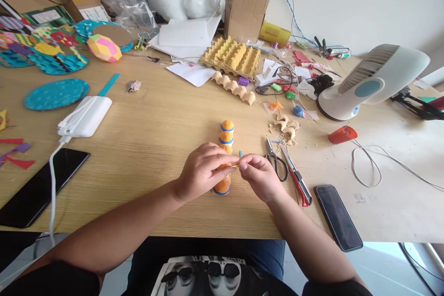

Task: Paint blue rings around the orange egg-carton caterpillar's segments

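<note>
A strip of egg-carton cups (226,138), covered in orange with blue bands, lies lengthwise on the table in front of me. Over its middle, my left hand (204,166) pinches one end of a thin yellow strip (235,165). Its other end is between the thumb and fingertips of my right hand (260,175). What the strip is made of is too small to tell. Both hands hide part of the cups. A small blue piece (241,153) lies just beyond my right fingertips. Black-handled scissors (277,162) and a red box cutter (298,178) rest right of that hand.
Phones lie at right (338,217) and left, the left one near a white power bank (85,116). A white fan (360,78) and red cup (342,134) stand at right. Behind are a yellow egg tray (231,58), a bare carton strip (233,87) and carton scraps (286,127).
</note>
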Demonstrator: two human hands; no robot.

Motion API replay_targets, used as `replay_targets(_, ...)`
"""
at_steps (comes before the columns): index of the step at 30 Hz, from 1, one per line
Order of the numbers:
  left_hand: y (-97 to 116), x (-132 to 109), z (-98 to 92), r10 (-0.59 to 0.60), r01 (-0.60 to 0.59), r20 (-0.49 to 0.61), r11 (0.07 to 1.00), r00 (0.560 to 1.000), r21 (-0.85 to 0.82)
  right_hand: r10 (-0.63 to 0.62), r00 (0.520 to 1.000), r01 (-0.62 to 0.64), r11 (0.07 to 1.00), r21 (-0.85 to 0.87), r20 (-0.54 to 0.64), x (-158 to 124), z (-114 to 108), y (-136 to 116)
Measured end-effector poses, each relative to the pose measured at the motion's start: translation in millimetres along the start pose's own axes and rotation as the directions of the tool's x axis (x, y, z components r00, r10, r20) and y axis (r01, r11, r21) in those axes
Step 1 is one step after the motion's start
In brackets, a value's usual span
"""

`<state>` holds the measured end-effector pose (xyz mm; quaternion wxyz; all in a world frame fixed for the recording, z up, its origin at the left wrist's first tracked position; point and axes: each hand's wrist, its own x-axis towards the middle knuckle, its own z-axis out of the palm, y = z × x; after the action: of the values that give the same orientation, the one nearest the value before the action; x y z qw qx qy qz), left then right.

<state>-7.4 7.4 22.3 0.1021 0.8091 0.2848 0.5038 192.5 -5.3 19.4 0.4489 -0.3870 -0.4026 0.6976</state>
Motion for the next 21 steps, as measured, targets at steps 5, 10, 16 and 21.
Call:
replay_targets(5,-0.7,0.7,-1.1,-0.049,0.049,0.009,0.996,0.999,-0.07,0.005,1.0,-0.006,1.0,0.019,0.01,0.2,0.1,-1.3)
replay_targets(10,1.5,2.2,-2.5,-0.056,0.057,0.012,0.992,0.998,-0.115,0.013,1.0,-0.014,1.0,0.014,0.019,-0.2,0.6,-1.0)
replay_targets(16,3.3,1.6,-4.2,-0.005,0.005,0.001,0.997,1.0,-0.072,0.029,0.999,-0.029,0.999,0.024,0.032,-1.0,0.1,-0.4)
replay_targets(21,4.4,1.8,-5.3,-0.001,0.001,-0.011,0.998,1.0,-0.065,0.053,0.998,-0.053,0.998,0.016,0.034,-2.1,1.1,-2.3)
